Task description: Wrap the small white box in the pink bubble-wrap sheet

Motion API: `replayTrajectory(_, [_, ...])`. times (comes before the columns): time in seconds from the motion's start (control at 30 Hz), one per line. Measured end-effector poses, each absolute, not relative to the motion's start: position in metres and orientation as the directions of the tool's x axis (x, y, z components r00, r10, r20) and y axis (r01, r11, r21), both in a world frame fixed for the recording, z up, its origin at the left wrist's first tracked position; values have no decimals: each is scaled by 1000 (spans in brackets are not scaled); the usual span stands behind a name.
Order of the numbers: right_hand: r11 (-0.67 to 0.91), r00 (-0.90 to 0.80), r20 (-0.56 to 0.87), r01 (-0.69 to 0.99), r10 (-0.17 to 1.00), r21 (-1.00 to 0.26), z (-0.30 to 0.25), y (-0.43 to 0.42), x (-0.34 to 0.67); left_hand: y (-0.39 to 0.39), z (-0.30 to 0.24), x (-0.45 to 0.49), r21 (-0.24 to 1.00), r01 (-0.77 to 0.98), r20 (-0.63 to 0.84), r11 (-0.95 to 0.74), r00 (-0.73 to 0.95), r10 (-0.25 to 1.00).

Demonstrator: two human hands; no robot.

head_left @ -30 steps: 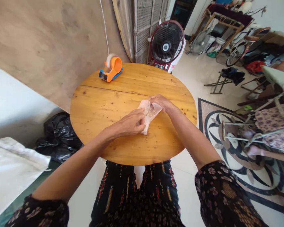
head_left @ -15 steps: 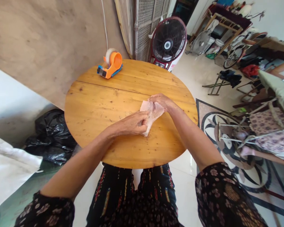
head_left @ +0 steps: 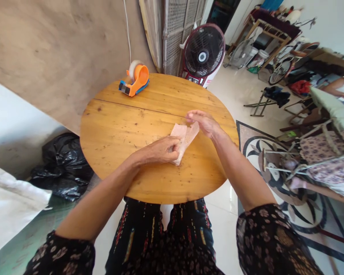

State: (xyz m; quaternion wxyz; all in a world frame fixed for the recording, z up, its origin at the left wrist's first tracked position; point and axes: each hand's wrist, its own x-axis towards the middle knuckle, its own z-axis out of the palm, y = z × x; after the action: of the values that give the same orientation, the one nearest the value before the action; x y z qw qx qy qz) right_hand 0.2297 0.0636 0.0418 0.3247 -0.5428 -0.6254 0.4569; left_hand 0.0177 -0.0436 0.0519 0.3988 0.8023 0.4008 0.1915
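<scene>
A small pale pink piece of cloth or thin paper (head_left: 185,138) lies folded and creased on the round wooden table (head_left: 120,126); which material it is I cannot tell. My left hand (head_left: 167,149) has its fingers curled on the left side of the pink piece, holding it against the tabletop. Above its upper right corner is my right hand (head_left: 202,121), fingers stretched out and pointing left. The heel of that hand is close to the corner, and whether they touch is unclear.
An orange tape dispenser (head_left: 137,79) with a roll of clear tape stands at the table's far left. Behind the table is a dark red fan (head_left: 203,49). Black plastic bags (head_left: 63,164) lie on the left. Another person's arm (head_left: 336,88) shows at far right.
My right hand has let go of the pink piece's upper edge, lifting slightly up and right with fingers straightened. The piece's right part now looks narrower and folded. My left hand stays put.
</scene>
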Motion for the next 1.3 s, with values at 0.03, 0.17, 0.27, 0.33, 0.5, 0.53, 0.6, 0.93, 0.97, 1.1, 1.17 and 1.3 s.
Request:
replayTrajectory(0.03, [15, -173, -42, 318, 984, -948, 43, 57, 240, -44, 52, 17, 794, 489, -10, -362, 606, 796])
replayTrajectory(0.17, [113, -134, 78, 276, 988, -955, 52, 22, 282, -44, 49, 16, 795, 485, 4, -365, 597, 802])
replayTrajectory(0.27, [174, -283, 73, 352, 956, -920, 62, -2, 297, -43, 45, 15, 793, 486, 2, -367, 600, 800])
replayTrajectory(0.33, [257, -398, 63, 456, 915, -852, 71, -13, 294, -43, 44, 16, 794, 481, 7, -372, 605, 796])
replayTrajectory(0.5, [584, -608, 28, 747, 793, -317, 95, -27, 256, -45, 48, 17, 810, 470, -4, -352, 604, 797])
replayTrajectory(0.53, [622, -635, -2, 758, 773, -198, 98, -26, 249, -45, 49, 17, 809, 471, -6, -352, 605, 796])
replayTrajectory(0.6, [656, -655, -67, 755, 753, -6, 101, -22, 239, -46, 52, 17, 801, 476, -3, -362, 608, 794])
replayTrajectory(0.93, [693, -692, -74, 700, 718, 172, 95, -2, 239, -43, 45, 16, 804, 447, 40, -393, 618, 785])
replayTrajectory(0.97, [709, -709, -68, 687, 702, 160, 94, -3, 237, -43, 45, 16, 805, 443, 42, -395, 621, 783])
replayTrajectory(1.1, [762, -764, -79, 621, 641, 184, 90, -1, 224, -43, 48, 16, 808, 447, 24, -384, 627, 779])
replayTrajectory(1.17, [768, -764, -123, 601, 634, 223, 88, 4, 215, -43, 47, 15, 808, 445, 28, -387, 627, 779])
replayTrajectory(1.3, [748, -722, -206, 608, 661, 267, 85, 14, 202, -42, 43, 15, 798, 421, 78, -431, 637, 767])
